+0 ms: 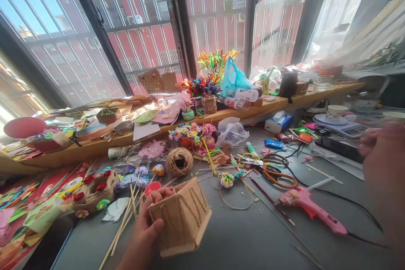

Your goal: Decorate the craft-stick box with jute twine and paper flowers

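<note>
My left hand (152, 219) grips a small brown box (182, 219) by its left wall, thumb outside and fingers over the rim. The box is tilted above the grey table, with rope-like wavy lines on one side and a pale strip along the base. At the far right, my right hand (379, 152) is raised and smeared by motion, so its fingers do not show clearly. Left of that hand lies a pink hot glue gun (316, 206) on the table. A ball of twine (179, 161) and a red round lid (152, 188) are behind the box.
Scissors (278, 173), a dark red pencil-like stick (272, 200) and a craft flower (227, 180) lie mid-table. Wooden sticks (122, 228) lie at the left, near a flower-trimmed basket (95, 190). A kitchen scale (341, 125) stands at the back right. A cluttered ledge (275, 103) runs below the windows.
</note>
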